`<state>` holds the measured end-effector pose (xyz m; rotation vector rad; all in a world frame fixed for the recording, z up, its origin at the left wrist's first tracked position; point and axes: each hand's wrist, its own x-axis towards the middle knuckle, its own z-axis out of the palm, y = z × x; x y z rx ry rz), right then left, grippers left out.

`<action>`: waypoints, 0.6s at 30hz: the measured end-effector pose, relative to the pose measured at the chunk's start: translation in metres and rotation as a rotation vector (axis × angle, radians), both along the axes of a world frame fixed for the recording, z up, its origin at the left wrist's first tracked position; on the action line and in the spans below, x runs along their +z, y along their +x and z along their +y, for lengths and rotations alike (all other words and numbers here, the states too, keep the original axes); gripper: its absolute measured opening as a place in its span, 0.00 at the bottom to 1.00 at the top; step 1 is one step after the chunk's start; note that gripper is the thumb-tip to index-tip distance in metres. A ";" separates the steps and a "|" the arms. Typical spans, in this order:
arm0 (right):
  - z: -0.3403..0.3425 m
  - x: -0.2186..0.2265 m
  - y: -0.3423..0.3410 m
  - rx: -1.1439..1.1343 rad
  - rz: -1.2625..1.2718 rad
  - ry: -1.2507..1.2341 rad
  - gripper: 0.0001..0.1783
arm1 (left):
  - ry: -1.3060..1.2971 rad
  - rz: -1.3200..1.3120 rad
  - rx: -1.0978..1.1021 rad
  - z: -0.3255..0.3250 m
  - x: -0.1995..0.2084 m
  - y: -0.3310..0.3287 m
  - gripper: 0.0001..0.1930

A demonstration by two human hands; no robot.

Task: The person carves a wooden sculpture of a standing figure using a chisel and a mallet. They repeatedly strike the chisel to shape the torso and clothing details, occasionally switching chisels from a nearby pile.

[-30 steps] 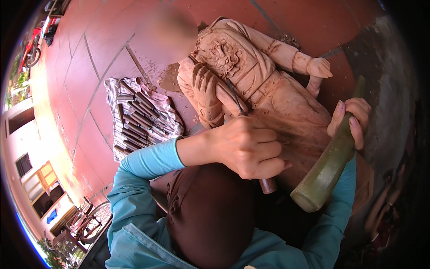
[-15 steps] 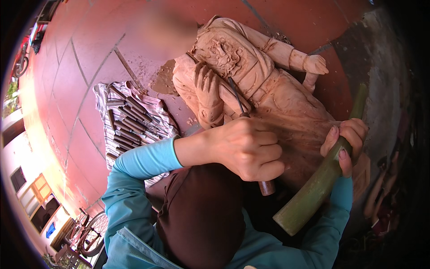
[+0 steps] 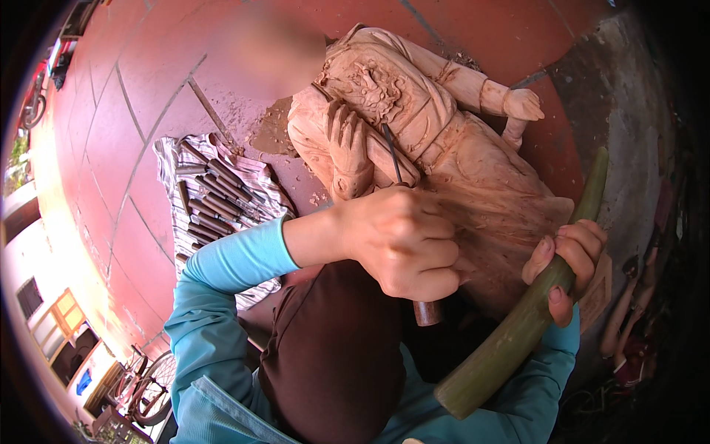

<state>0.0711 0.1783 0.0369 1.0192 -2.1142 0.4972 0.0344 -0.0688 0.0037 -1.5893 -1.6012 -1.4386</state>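
My left hand (image 3: pixel 403 240) is wrapped round the handle of a wood-carving chisel (image 3: pixel 427 313). Its thin dark blade slants away from my fist and meets the carved robe below the beard of a wooden statue (image 3: pixel 473 159). The statue lies on its back, one carved hand on its chest and the other arm stretched out to the right. At the right, my right hand (image 3: pixel 568 259) grips a long green club-like mallet (image 3: pixel 495 355) by its narrower part. The thick end points down toward me, apart from the chisel's handle.
Several dark-handled chisels (image 3: pixel 218 196) lie on a striped cloth (image 3: pixel 171 159) on the red tiled floor (image 3: pixel 140 81) at left. Wood shavings (image 3: pixel 277 133) lie by the statue. My knee (image 3: pixel 333 348) is in front of me. A bicycle (image 3: pixel 151 388) stands at lower left.
The mallet and my right hand have come down toward me, its thick end swinging away from the chisel. My left hand has shifted slightly, and the chisel's tip sits a little farther right.
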 end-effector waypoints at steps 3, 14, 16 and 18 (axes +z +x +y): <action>-0.003 -0.003 0.000 0.016 0.024 -0.020 0.32 | -0.005 0.001 -0.099 -0.006 0.001 -0.005 0.19; -0.011 -0.001 -0.006 -0.124 0.149 0.086 0.36 | 0.003 0.051 -0.068 0.000 -0.008 -0.005 0.16; -0.006 -0.004 -0.008 -0.090 0.182 0.078 0.37 | -0.020 0.063 -0.088 -0.001 -0.008 -0.006 0.14; 0.003 -0.007 -0.013 -0.041 0.209 0.095 0.37 | -0.035 0.081 -0.078 -0.001 -0.009 -0.006 0.11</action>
